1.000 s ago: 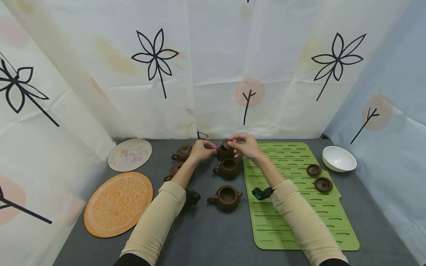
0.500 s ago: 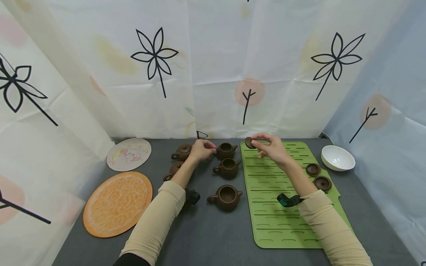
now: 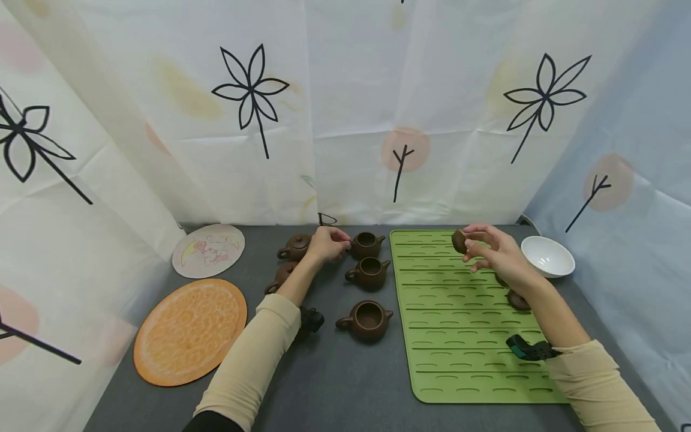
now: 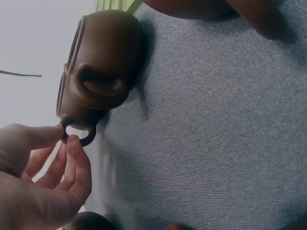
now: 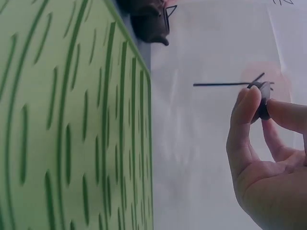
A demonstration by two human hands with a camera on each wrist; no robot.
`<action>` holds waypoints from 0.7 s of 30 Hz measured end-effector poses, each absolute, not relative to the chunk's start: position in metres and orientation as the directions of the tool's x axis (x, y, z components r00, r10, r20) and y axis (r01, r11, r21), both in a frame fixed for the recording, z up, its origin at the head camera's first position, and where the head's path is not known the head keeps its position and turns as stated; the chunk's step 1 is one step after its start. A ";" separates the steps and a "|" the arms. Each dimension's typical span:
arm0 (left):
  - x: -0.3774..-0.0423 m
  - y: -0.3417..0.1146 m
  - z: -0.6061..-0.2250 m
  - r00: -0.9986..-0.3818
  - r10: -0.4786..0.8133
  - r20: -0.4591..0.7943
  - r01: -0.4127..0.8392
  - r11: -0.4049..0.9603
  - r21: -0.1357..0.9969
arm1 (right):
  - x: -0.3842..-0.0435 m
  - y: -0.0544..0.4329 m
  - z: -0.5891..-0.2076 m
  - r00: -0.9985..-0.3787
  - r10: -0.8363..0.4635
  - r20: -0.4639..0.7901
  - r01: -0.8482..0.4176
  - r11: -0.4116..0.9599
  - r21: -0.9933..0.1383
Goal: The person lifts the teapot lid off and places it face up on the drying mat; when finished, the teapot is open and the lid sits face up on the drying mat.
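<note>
Lid tilted, clamped between right hand's fingertips, left of hand, above mat's far part. Two other lids nearer, rightward, partly hidden. Left hand pinches far pot's handle.

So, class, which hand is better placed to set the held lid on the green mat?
Probably the right hand: it pinches the teapot lid above the green mat, while the left hand pinches the handle of the farthest open teapot.
</note>
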State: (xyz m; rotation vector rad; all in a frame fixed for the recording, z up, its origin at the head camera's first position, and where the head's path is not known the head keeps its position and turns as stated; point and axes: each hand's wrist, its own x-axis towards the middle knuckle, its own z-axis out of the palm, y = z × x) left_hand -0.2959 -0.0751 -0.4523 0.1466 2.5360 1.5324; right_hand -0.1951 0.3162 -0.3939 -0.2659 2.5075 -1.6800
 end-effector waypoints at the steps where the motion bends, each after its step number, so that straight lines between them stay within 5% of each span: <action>1: -0.297 -0.075 -0.453 -0.980 0.173 -0.096 -0.005 0.468 0.884 | -0.192 0.321 -0.395 -0.977 -0.214 0.004 -0.085 0.373 -0.924; 12: -0.296 -0.078 -0.453 -0.981 0.175 -0.087 0.004 0.465 0.885 | -0.156 0.366 -0.417 -0.940 -0.342 0.003 -0.102 0.272 -0.957; 21: -0.297 -0.076 -0.454 -0.980 0.182 -0.085 0.011 0.471 0.882 | -0.139 0.379 -0.438 -0.946 -0.323 0.004 -0.143 0.408 -0.902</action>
